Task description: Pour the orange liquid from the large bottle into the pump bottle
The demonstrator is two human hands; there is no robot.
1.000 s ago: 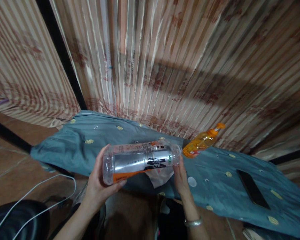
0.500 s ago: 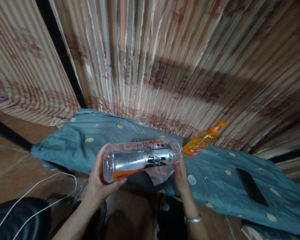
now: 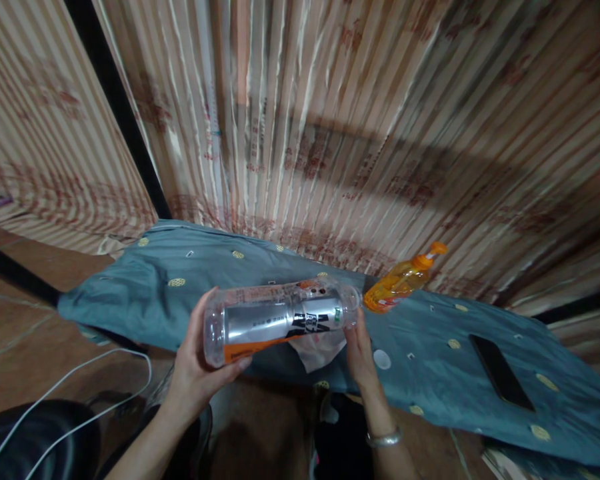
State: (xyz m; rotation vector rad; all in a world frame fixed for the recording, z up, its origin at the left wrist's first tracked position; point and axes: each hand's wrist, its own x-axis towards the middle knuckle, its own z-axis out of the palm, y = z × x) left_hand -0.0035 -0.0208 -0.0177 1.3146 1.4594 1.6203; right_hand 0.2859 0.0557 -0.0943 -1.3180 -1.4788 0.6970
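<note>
A clear plastic bottle (image 3: 275, 320) with a silver and orange label lies sideways in the air in front of me, its neck pointing right. My left hand (image 3: 200, 360) wraps round the bottle's base, thumb along the lower side. At the neck end, my right hand (image 3: 359, 347) has its fingers closed on the bottle's mouth; the fingertips are partly hidden behind it. Beyond the neck stands an orange pump bottle (image 3: 395, 285) holding yellow liquid. Below the bottle a thin whitish sheet (image 3: 320, 350) shows in part. A small white disc (image 3: 382, 359) lies beside my right hand.
A blue-green cloth (image 3: 450, 380) with a yellow pattern covers the narrow surface. On its right side lies a black phone (image 3: 501, 372). Striped curtains (image 3: 300, 133) hang behind. A black pole (image 3: 117, 107) rises at the left, and a white cable (image 3: 87, 417) loops at lower left.
Almost nothing differs; the whole view has shifted very slightly. Both hands keep the same hold on the bottle.
</note>
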